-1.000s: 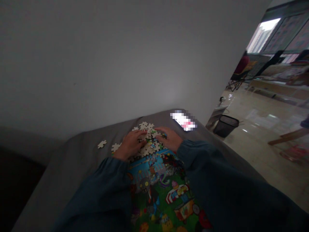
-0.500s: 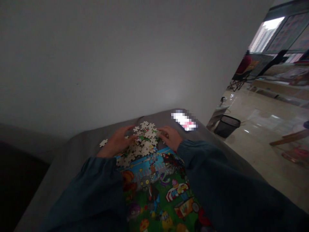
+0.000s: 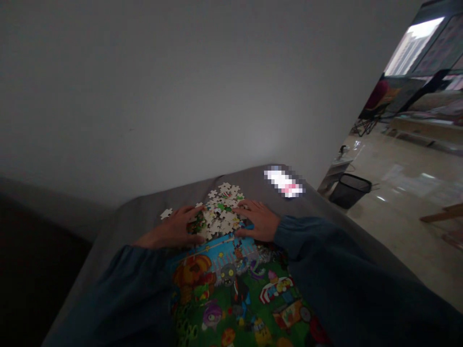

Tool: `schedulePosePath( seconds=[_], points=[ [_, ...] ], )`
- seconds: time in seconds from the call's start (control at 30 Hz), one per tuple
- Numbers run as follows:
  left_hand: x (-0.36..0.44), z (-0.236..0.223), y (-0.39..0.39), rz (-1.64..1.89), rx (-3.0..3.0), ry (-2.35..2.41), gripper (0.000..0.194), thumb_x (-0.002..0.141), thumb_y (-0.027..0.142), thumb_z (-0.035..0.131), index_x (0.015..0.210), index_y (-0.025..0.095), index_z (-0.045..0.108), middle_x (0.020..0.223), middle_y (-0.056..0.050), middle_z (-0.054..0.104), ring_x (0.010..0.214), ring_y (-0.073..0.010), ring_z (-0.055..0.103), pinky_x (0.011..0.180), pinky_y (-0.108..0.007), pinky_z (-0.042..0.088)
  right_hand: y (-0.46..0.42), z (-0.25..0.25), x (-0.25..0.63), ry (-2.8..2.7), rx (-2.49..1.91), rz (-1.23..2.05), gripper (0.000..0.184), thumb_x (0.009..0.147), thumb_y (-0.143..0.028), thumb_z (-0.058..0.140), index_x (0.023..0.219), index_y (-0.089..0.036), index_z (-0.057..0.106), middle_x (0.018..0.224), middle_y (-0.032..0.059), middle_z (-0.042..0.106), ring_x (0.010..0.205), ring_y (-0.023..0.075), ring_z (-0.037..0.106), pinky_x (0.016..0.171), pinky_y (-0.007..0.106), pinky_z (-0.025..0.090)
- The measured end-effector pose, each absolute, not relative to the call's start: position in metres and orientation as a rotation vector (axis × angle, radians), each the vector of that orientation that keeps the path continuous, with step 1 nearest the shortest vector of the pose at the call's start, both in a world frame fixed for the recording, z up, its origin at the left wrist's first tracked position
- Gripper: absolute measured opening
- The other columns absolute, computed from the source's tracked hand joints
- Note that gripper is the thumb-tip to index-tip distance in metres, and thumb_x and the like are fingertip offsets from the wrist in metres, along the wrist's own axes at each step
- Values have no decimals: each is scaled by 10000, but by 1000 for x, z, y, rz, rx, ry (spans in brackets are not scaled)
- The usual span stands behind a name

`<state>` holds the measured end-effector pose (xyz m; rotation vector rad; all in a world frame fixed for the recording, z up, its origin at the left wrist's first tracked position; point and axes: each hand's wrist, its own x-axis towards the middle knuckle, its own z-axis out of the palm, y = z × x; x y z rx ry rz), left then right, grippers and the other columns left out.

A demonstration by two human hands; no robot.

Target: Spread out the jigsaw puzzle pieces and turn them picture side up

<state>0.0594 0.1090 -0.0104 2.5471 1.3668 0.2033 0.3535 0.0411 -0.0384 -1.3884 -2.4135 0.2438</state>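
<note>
A heap of white-backed jigsaw pieces (image 3: 220,214) lies on a grey fabric-covered surface (image 3: 249,185). My left hand (image 3: 170,230) rests against the heap's left side with its fingers spread, and my right hand (image 3: 258,220) lies flat on its right side. Neither hand visibly holds a piece. One loose jigsaw piece (image 3: 166,213) sits left of the heap. A colourful cartoon picture (image 3: 231,289) spreads toward me below the heap, partly hidden by my dark sleeves.
A phone (image 3: 284,182) with a pixelated screen lies beyond my right hand. A pale wall (image 3: 181,96) rises behind the grey surface. To the right, beyond its edge, a black mesh bin (image 3: 349,190) stands on a shiny floor (image 3: 405,202), with a chair (image 3: 374,101) farther away.
Both hands have drawn in around the heap, my left hand now lower against its left side. The whole view has shifted slightly, with the scene sitting further right.
</note>
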Motion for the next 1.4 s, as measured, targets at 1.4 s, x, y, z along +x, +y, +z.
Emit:
schedulePosePath(
  seconds=[1.4],
  points=[
    [78, -34, 120, 733, 2620, 1273, 263, 876, 382, 508, 1054, 261, 660, 1241, -60, 528, 1097, -230, 560, 976, -364, 451, 41, -37, 330, -2360, -1561, 129, 406, 969, -228, 390, 1354, -280, 508, 1356, 78, 508, 1231, 254, 424, 985, 464, 358]
  ],
)
